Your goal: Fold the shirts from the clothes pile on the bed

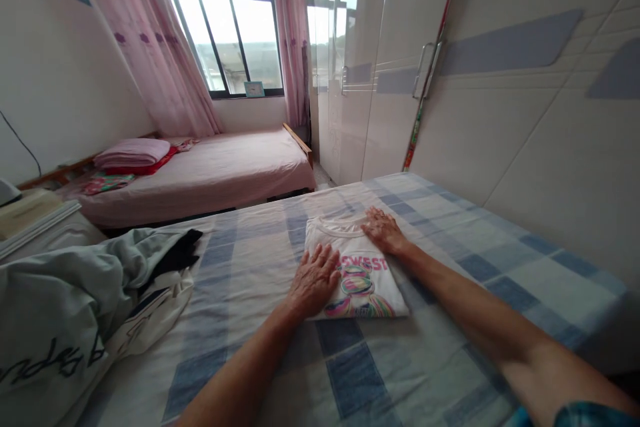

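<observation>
A white T-shirt (395, 290), folded into a neat rectangle, lies on the checked bedsheet (250, 293). Pink lettering and a colourful printed figure show on its front, and the round collar is at the far edge. My left hand (314, 279) rests flat on the left side of the shirt, fingers stretched out. At the upper right corner by the collar, my right hand (384, 230) lies palm down with its fingers extended. Both hands touch the cloth from above, and neither grips it. Part of the print is hidden under my left hand.
A heap of clothes (65, 307), grey-green, white and black, lies on the bed at left. Beyond is a second bed (240, 163) with folded pink bedding (133, 152). A tall wardrobe (400, 67) stands along the right, and a curtained window (225, 27) is behind.
</observation>
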Demonstrator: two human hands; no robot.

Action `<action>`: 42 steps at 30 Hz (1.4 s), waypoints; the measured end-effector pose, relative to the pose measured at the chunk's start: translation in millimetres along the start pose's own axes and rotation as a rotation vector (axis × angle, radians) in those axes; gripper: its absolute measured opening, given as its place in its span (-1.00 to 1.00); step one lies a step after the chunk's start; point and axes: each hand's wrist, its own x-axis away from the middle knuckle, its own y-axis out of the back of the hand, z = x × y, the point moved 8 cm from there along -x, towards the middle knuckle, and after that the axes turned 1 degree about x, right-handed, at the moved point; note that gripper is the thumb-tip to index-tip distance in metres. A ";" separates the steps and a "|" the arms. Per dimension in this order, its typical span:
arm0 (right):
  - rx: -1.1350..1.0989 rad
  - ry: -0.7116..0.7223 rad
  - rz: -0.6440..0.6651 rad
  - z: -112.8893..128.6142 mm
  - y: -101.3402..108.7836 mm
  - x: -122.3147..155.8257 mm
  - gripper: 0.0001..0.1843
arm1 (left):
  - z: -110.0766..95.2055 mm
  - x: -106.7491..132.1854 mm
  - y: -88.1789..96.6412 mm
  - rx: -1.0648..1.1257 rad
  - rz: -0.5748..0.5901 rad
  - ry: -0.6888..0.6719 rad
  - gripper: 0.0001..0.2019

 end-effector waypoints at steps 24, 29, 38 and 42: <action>-1.049 -0.004 0.138 71.8 98.8 145.8 -0.51 | -28.3 17.3 49.0 0.092 0.032 0.076 -0.67; -1.378 -0.143 0.345 85.6 81.7 164.7 -0.59 | -20.9 16.5 50.1 0.038 0.013 0.199 -0.65; -2.049 -0.435 0.038 103.1 33.2 144.1 -0.65 | -63.6 23.5 42.9 0.007 -0.032 -0.172 -0.55; -2.019 -0.527 -0.234 75.3 38.1 124.8 -0.65 | -48.2 22.5 54.1 0.078 -0.191 -0.177 -0.55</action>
